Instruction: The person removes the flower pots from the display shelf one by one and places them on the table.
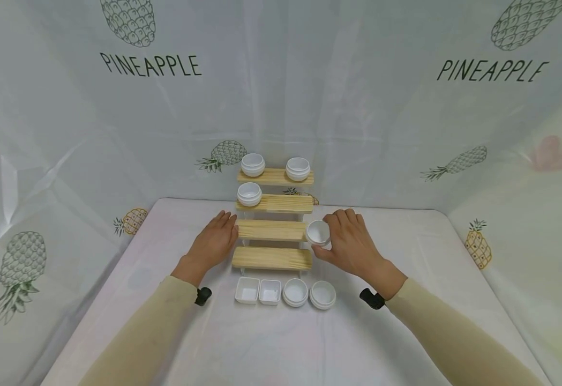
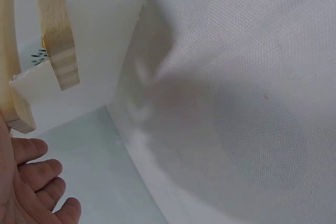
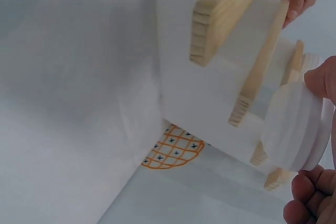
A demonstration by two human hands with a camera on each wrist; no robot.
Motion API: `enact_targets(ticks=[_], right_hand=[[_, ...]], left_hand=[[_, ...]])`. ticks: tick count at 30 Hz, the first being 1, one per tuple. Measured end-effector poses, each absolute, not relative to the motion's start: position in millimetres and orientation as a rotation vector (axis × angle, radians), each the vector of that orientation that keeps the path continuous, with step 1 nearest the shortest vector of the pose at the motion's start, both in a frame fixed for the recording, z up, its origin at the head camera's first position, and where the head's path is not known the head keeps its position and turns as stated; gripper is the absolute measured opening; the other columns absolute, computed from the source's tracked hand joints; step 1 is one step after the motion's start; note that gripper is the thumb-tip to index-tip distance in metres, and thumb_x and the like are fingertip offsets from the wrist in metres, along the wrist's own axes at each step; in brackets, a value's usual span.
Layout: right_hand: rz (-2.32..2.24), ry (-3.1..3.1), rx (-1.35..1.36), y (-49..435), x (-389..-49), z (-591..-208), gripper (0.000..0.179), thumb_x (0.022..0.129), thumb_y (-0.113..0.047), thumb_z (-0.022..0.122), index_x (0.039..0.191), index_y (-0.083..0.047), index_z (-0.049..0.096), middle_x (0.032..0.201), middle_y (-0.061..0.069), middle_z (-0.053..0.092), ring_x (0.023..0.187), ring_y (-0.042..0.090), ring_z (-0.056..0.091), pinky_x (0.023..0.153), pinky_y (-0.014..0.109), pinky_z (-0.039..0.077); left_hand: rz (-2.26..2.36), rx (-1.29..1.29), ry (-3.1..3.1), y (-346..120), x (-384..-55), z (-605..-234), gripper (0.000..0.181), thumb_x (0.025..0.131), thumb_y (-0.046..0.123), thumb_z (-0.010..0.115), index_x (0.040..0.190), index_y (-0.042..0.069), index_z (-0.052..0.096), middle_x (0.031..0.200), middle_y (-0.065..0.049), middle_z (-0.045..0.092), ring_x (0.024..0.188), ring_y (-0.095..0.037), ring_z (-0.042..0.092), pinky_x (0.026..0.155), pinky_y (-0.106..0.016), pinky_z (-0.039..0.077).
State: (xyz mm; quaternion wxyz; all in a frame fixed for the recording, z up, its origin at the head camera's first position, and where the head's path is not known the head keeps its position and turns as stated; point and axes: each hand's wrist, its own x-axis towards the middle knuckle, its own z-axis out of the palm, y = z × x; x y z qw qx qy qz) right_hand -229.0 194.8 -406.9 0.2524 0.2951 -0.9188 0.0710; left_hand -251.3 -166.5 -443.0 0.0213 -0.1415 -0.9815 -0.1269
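A stepped wooden stand [image 1: 272, 258] with several light planks rises from the table. In the head view my right hand [image 1: 350, 241] pinches a small round white bowl [image 1: 318, 233] between thumb and fingers, at the right end of the second plank from the bottom. The right wrist view shows this white bowl [image 3: 294, 127] held beside the plank ends. My left hand [image 1: 215, 238] is at the left end of the same plank, its fingers loosely extended and holding nothing. In the left wrist view its fingers [image 2: 41, 174] lie close to a plank end [image 2: 21, 119]; contact is unclear.
Two round bowls [image 1: 253, 164] [image 1: 298, 169] stand on the top plank, and one bowl [image 1: 249, 194] on the plank below, at left. In front of the stand sit two square dishes [image 1: 247, 290] [image 1: 270, 292] and two round bowls [image 1: 295, 292] [image 1: 322, 295]. A pineapple-print curtain [image 1: 338, 107] surrounds the table.
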Motion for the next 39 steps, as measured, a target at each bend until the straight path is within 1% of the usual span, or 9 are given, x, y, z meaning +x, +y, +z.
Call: enact_targets(ticks=[4,11,17,22,29,34,39], right_hand=[[0.193,-2.517,0.800,202.2,-220.0,-415.7,0.064,0.082,-0.049,0.083,0.114,0.003,0.062,0.099,0.015,0.061,0.089,0.034,0.050,0.073,0.039,0.038],[0.190,-2.562,0.791,215.7,-205.3,-428.8,0.064,0.081,-0.049,0.085,0.114,0.002,0.063,0.101,0.014,0.063,0.091,0.032,0.051,0.074,0.038,0.039],[0.210,-2.564,0.782,233.3,-193.4,-440.1,0.063,0.078,-0.046,0.086,0.112,0.002,0.064,0.101,0.013,0.063,0.092,0.031,0.051,0.075,0.038,0.038],[0.216,-2.585,0.775,248.4,-183.5,-450.2,0.062,0.077,-0.045,0.086,0.112,0.001,0.064,0.099,0.012,0.062,0.091,0.030,0.050,0.078,0.039,0.041],[0.235,-2.580,0.817,261.3,-171.0,-466.1,0.062,0.074,-0.044,0.088,0.111,0.000,0.066,0.101,0.011,0.063,0.094,0.031,0.054,0.081,0.042,0.046],[0.240,-2.557,0.843,266.4,-161.8,-477.8,0.061,0.072,-0.044,0.089,0.108,-0.001,0.066,0.099,0.009,0.063,0.090,0.029,0.054,0.078,0.040,0.047],[0.244,-2.593,0.837,268.8,-154.8,-485.3,0.062,0.072,-0.044,0.090,0.110,-0.002,0.065,0.101,0.007,0.063,0.093,0.027,0.054,0.081,0.041,0.047]], left_hand=[[-0.382,-0.430,-3.051,-166.5,-251.3,-443.9,0.061,0.117,0.036,0.024,0.160,-0.005,0.039,0.168,-0.024,0.035,0.161,-0.040,0.025,0.133,-0.050,0.023],[-0.394,-0.423,-3.059,-166.6,-251.0,-442.3,0.061,0.117,0.036,0.024,0.160,-0.004,0.039,0.168,-0.024,0.036,0.161,-0.040,0.025,0.133,-0.051,0.023],[-0.382,-0.429,-3.061,-165.8,-251.9,-443.7,0.061,0.117,0.037,0.024,0.161,-0.004,0.038,0.168,-0.024,0.035,0.161,-0.039,0.025,0.133,-0.050,0.022],[-0.382,-0.433,-3.061,-165.9,-251.8,-443.8,0.061,0.117,0.037,0.024,0.161,-0.004,0.038,0.169,-0.024,0.035,0.161,-0.039,0.025,0.133,-0.051,0.023],[-0.385,-0.437,-3.062,-166.6,-251.7,-443.9,0.062,0.117,0.037,0.024,0.161,-0.004,0.038,0.168,-0.024,0.035,0.161,-0.040,0.024,0.133,-0.051,0.023],[-0.386,-0.448,-3.059,-167.0,-252.2,-444.2,0.061,0.117,0.036,0.024,0.160,-0.005,0.038,0.168,-0.025,0.035,0.160,-0.040,0.025,0.133,-0.051,0.023],[-0.384,-0.457,-3.052,-166.4,-252.1,-443.8,0.060,0.117,0.034,0.025,0.159,-0.006,0.039,0.167,-0.026,0.036,0.160,-0.041,0.026,0.133,-0.051,0.023]])
